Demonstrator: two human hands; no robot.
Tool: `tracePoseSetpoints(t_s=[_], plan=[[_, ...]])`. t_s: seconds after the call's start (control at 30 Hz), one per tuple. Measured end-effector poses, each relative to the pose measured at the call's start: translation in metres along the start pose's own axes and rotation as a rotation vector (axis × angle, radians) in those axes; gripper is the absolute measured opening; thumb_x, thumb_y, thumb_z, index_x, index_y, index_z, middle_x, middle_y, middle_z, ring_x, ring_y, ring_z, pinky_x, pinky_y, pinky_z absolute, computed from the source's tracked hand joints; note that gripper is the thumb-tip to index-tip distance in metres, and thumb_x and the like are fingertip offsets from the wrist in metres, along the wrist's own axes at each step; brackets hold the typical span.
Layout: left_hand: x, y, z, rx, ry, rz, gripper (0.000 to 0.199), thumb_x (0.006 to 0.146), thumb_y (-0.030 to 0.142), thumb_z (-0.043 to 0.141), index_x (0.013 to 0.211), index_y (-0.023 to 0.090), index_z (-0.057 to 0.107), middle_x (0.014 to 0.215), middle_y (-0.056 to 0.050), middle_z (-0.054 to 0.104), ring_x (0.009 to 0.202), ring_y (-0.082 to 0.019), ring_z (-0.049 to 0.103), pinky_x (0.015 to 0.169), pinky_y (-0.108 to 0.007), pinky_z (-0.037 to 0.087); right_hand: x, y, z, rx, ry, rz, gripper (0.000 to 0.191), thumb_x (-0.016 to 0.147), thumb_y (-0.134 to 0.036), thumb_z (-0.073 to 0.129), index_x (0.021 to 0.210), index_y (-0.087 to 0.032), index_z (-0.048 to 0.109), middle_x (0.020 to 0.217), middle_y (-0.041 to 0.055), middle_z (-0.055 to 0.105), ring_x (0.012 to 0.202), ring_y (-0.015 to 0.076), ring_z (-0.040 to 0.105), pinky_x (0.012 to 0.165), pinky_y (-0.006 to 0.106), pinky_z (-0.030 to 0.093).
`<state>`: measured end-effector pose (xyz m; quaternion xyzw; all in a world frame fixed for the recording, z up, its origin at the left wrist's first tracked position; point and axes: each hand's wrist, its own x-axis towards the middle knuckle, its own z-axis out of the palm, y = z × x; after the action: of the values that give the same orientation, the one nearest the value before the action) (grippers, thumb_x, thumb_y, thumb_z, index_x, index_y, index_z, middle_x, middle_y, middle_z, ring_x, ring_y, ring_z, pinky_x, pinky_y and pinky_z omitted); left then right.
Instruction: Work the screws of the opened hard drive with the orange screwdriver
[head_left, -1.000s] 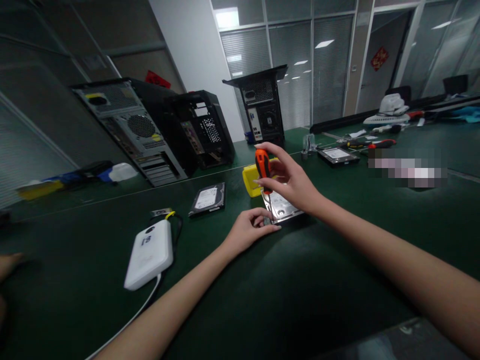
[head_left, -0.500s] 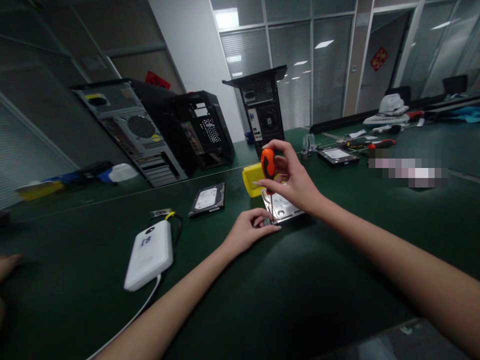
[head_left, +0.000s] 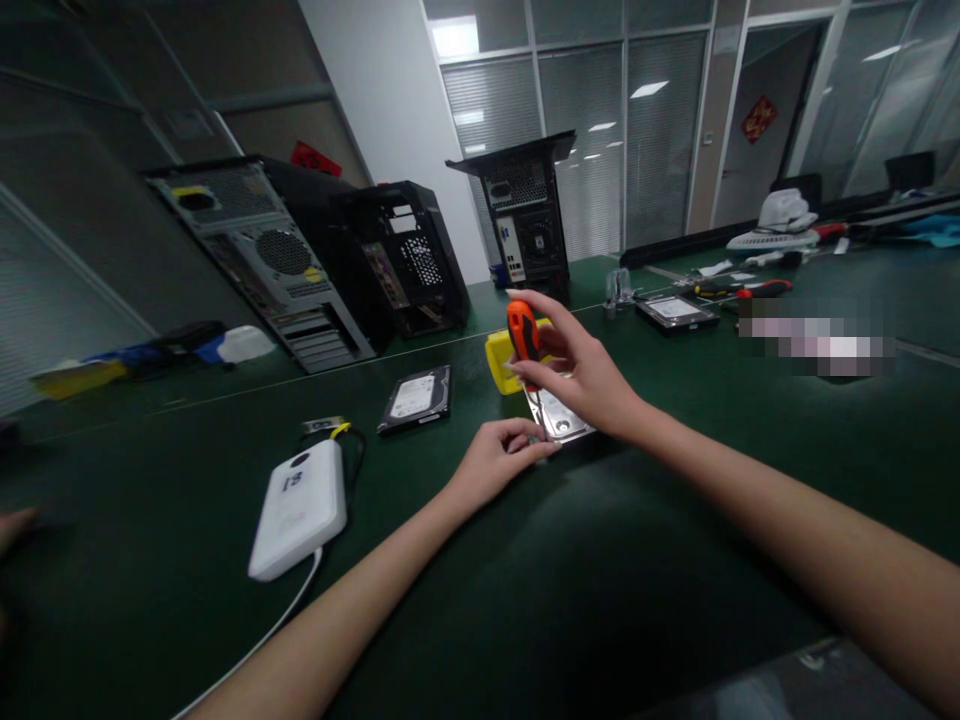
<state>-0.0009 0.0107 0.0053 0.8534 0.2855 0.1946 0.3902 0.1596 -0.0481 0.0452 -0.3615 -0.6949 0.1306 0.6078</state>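
Observation:
An orange and black screwdriver [head_left: 523, 333] is in the fingers of my right hand [head_left: 581, 370], its shaft pointing down at the near left corner of a silver hard drive [head_left: 562, 424]. My left hand [head_left: 499, 460] is closed round that same corner, thumb and fingertips at its edge. The screwdriver's tip is close to my left fingertips and too small to make out. Part of the drive lies hidden under my right hand. Just behind the drive is a yellow open case [head_left: 500, 362], partly covered by my right fingers.
Left of my hands lie another hard drive [head_left: 415, 398] and a white power bank [head_left: 298, 510] with a cable. Computer cases [head_left: 300, 260] stand behind. A third drive [head_left: 675, 311] and pliers [head_left: 765, 288] are at the right. Another person's hand [head_left: 15, 527] shows at the left edge.
The screwdriver's handle has tilted to the left, with my right hand moving slightly left. My left hand stays at the drive's corner. The other person's hand has shifted slightly left.

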Motion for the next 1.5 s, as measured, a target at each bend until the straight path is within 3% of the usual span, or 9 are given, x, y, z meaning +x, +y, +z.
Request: tracePoseSetpoints(t_s=[0.5,0.97,1.13,1.4,1.5], plan=[[-0.0019,0.002,0.0002,0.019,-0.026,-0.006,0.039,0.079,0.051,0.06,0.079,0.013,0.068,0.057,0.006,0.036,0.057,-0.011,0.036,0.059,-0.024,0.032,-0.0007,-0.0008,-0.0006,0.007,0.002,-0.007,0.061,0.085,-0.024,0.055,0.141,-0.029,0.031,0.105,0.0046,0.059,0.085,0.0161,0.061,0.073,0.03,0.058],[-0.0012,0.0031,0.0001,-0.075,-0.022,-0.029,0.034,0.075,0.045,0.068,0.084,0.012,0.072,0.053,0.006,0.038,0.055,-0.011,0.04,0.06,-0.024,0.036,-0.001,-0.0041,-0.001,0.004,0.003,0.015,0.063,0.084,-0.023,0.056,0.142,-0.03,0.033,0.108,0.0044,0.061,0.087,0.0163,0.062,0.074,0.031,0.058],[-0.0005,0.0,-0.0003,-0.031,-0.022,-0.014,0.04,0.069,0.047,0.073,0.089,0.012,0.071,0.056,0.007,0.035,0.054,-0.01,0.033,0.056,-0.022,0.03,-0.0012,-0.0038,-0.0016,0.003,0.003,0.004,0.062,0.084,-0.024,0.056,0.142,-0.028,0.033,0.105,0.0039,0.06,0.084,0.0154,0.062,0.072,0.03,0.059],[-0.0002,-0.0017,-0.0003,-0.01,-0.011,-0.016,0.045,0.069,0.051,0.071,0.093,0.013,0.072,0.057,0.006,0.035,0.055,-0.01,0.033,0.057,-0.023,0.031,-0.0011,-0.0029,-0.0019,0.016,-0.001,-0.009,0.061,0.084,-0.025,0.056,0.141,-0.03,0.034,0.127,0.0052,0.055,0.086,0.0144,0.061,0.071,0.029,0.059],[-0.0002,-0.0013,-0.0003,-0.006,-0.013,-0.032,0.045,0.07,0.051,0.07,0.093,0.012,0.072,0.057,0.006,0.037,0.056,-0.011,0.035,0.058,-0.024,0.033,-0.0012,-0.0038,-0.0022,0.01,0.006,-0.003,0.061,0.084,-0.025,0.057,0.141,-0.03,0.034,0.125,0.0049,0.056,0.084,0.014,0.061,0.07,0.029,0.059]])
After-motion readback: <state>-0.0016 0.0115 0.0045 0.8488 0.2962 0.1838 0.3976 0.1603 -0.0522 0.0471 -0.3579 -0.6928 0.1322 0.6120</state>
